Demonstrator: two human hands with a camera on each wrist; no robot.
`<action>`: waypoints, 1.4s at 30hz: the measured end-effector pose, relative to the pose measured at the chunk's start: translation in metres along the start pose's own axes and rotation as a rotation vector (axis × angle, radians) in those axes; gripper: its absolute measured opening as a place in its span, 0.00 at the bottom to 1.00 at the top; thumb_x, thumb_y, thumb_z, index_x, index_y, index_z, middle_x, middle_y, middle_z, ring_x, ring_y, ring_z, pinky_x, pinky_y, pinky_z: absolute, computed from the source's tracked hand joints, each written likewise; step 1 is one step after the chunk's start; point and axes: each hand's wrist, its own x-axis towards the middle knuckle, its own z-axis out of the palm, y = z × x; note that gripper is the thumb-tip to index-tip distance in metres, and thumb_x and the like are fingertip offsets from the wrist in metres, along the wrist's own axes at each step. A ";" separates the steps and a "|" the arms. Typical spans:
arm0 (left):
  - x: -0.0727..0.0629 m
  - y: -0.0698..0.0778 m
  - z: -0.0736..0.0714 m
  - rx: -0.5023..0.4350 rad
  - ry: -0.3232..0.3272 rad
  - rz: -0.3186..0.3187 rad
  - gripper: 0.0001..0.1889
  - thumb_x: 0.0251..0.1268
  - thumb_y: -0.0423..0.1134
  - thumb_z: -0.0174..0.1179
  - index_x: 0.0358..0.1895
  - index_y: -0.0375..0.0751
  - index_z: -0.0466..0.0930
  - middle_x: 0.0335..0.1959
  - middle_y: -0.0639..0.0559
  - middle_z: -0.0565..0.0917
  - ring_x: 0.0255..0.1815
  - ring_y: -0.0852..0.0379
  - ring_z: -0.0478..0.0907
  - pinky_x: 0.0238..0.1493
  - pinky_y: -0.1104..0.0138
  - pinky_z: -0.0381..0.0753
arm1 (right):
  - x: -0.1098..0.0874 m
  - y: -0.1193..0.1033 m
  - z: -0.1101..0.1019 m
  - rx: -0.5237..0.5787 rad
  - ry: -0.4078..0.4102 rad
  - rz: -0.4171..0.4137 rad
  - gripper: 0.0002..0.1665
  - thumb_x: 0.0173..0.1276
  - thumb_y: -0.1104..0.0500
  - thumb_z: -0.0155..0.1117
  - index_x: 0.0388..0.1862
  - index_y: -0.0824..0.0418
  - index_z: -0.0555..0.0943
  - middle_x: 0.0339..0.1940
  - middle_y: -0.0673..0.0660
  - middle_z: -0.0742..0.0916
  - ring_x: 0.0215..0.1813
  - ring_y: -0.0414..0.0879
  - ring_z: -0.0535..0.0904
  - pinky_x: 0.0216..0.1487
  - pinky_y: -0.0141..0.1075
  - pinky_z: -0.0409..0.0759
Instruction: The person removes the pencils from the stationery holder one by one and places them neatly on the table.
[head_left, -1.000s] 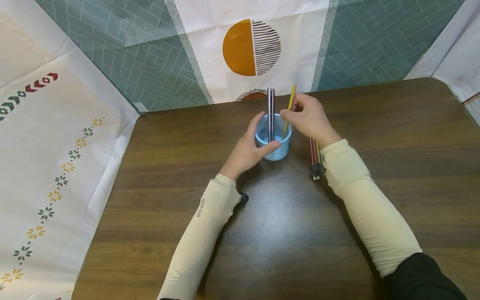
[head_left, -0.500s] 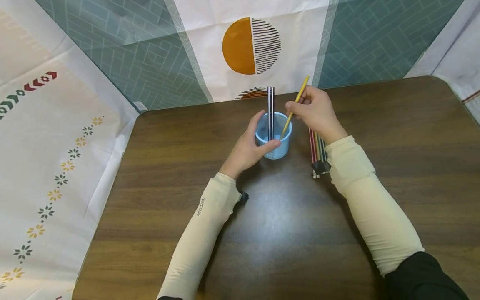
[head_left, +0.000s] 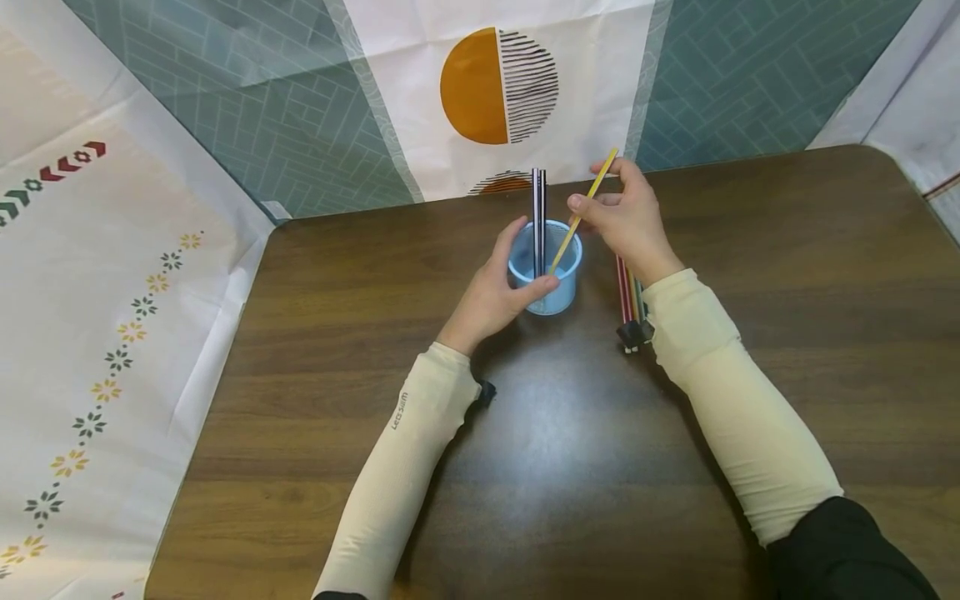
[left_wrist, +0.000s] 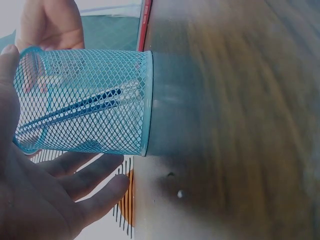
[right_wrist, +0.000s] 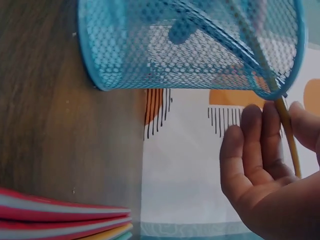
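Observation:
A light blue mesh pencil cup (head_left: 551,303) stands upright on the table. My left hand (head_left: 489,302) holds it from the left, thumb at the near side of the rim and fingers round the far side. Two dark pencils with white stripes (head_left: 538,212) stand inside, rising well above the rim. Between thumb and fingers, my right hand (head_left: 632,221) pinches a yellow pencil (head_left: 566,242). This pencil leans right, its lower part inside the cup and its shaft over the rim. In the right wrist view the yellow pencil (right_wrist: 290,130) crosses the rim beside my curled fingers.
Under my right wrist lies a bundle of red, yellow and green striped pencils (head_left: 625,292), with a black band (head_left: 632,334) near its close end. The brown wooden table (head_left: 337,333) ends at a patterned cloth (head_left: 525,92) hanging behind the cup.
The yellow pencil has tilted from nearly upright to a clear rightward lean, its lower end shifting left within the cup. My right hand has moved slightly up and right. The left hand keeps its hold.

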 end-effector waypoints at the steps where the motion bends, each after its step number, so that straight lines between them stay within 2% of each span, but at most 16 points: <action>1: 0.000 0.000 0.000 0.000 0.001 0.002 0.49 0.60 0.64 0.68 0.80 0.68 0.47 0.71 0.50 0.68 0.63 0.49 0.71 0.60 0.49 0.75 | 0.000 0.000 0.001 -0.015 0.012 -0.013 0.37 0.68 0.59 0.72 0.72 0.50 0.65 0.35 0.57 0.88 0.37 0.45 0.86 0.51 0.42 0.83; 4: 0.001 0.000 -0.001 -0.002 0.001 0.006 0.50 0.60 0.64 0.68 0.80 0.65 0.47 0.70 0.50 0.68 0.63 0.49 0.71 0.59 0.50 0.76 | 0.001 0.000 0.003 -0.061 0.040 -0.063 0.51 0.67 0.58 0.73 0.80 0.41 0.53 0.34 0.58 0.87 0.39 0.49 0.86 0.54 0.41 0.81; 6: 0.002 0.001 -0.001 -0.003 0.001 0.005 0.50 0.60 0.64 0.68 0.80 0.65 0.47 0.70 0.50 0.68 0.63 0.49 0.72 0.59 0.50 0.76 | 0.001 0.000 0.003 -0.107 0.051 -0.090 0.54 0.67 0.56 0.73 0.81 0.37 0.50 0.34 0.58 0.87 0.40 0.52 0.85 0.54 0.39 0.80; 9: 0.002 0.001 -0.001 -0.006 0.001 0.006 0.50 0.59 0.64 0.68 0.80 0.66 0.47 0.70 0.50 0.68 0.63 0.49 0.72 0.59 0.50 0.76 | 0.001 0.001 0.004 -0.125 0.053 -0.125 0.50 0.69 0.57 0.71 0.80 0.38 0.52 0.34 0.60 0.87 0.40 0.52 0.85 0.54 0.38 0.78; 14: 0.001 0.000 -0.001 -0.002 -0.002 -0.002 0.50 0.59 0.64 0.68 0.80 0.67 0.46 0.72 0.50 0.67 0.64 0.48 0.71 0.59 0.49 0.76 | 0.002 0.003 0.003 -0.118 0.068 -0.141 0.43 0.72 0.58 0.67 0.79 0.40 0.58 0.37 0.60 0.88 0.39 0.45 0.86 0.54 0.39 0.81; 20: 0.001 0.000 0.000 0.007 0.001 -0.009 0.49 0.59 0.65 0.68 0.79 0.71 0.46 0.73 0.51 0.66 0.65 0.48 0.70 0.59 0.48 0.76 | 0.003 0.003 0.001 -0.052 0.096 -0.141 0.36 0.74 0.59 0.64 0.77 0.44 0.64 0.35 0.59 0.86 0.39 0.50 0.83 0.50 0.39 0.82; 23: 0.002 0.000 0.000 0.012 0.002 -0.011 0.50 0.59 0.65 0.68 0.80 0.69 0.46 0.73 0.51 0.66 0.66 0.47 0.69 0.59 0.47 0.76 | 0.003 0.002 0.000 -0.025 0.108 -0.126 0.34 0.75 0.59 0.63 0.75 0.45 0.65 0.35 0.58 0.86 0.37 0.48 0.83 0.48 0.37 0.81; 28: 0.002 0.000 0.000 0.012 0.003 -0.014 0.50 0.59 0.66 0.67 0.80 0.67 0.46 0.74 0.51 0.65 0.66 0.47 0.69 0.59 0.46 0.75 | 0.004 0.003 0.000 0.032 0.116 -0.100 0.31 0.75 0.60 0.63 0.73 0.45 0.67 0.36 0.58 0.86 0.36 0.47 0.84 0.50 0.38 0.82; 33: 0.002 -0.001 0.000 0.006 0.004 -0.004 0.50 0.59 0.65 0.67 0.80 0.67 0.46 0.73 0.50 0.67 0.65 0.47 0.70 0.58 0.47 0.76 | 0.005 0.004 -0.005 0.114 0.136 -0.022 0.30 0.75 0.60 0.63 0.71 0.46 0.68 0.36 0.54 0.87 0.37 0.46 0.85 0.53 0.42 0.81; 38: 0.002 -0.002 0.000 0.003 0.001 -0.002 0.50 0.59 0.65 0.68 0.80 0.70 0.46 0.72 0.50 0.68 0.64 0.48 0.71 0.58 0.48 0.76 | 0.005 0.006 -0.009 0.182 0.149 0.072 0.30 0.75 0.60 0.64 0.71 0.46 0.67 0.36 0.53 0.87 0.35 0.46 0.85 0.53 0.42 0.80; 42: 0.001 -0.002 0.000 0.006 0.002 -0.003 0.49 0.59 0.65 0.68 0.79 0.73 0.46 0.71 0.50 0.68 0.64 0.48 0.71 0.58 0.49 0.76 | 0.005 0.007 -0.010 0.246 0.165 0.080 0.31 0.74 0.61 0.64 0.72 0.47 0.66 0.34 0.56 0.87 0.34 0.48 0.85 0.50 0.41 0.80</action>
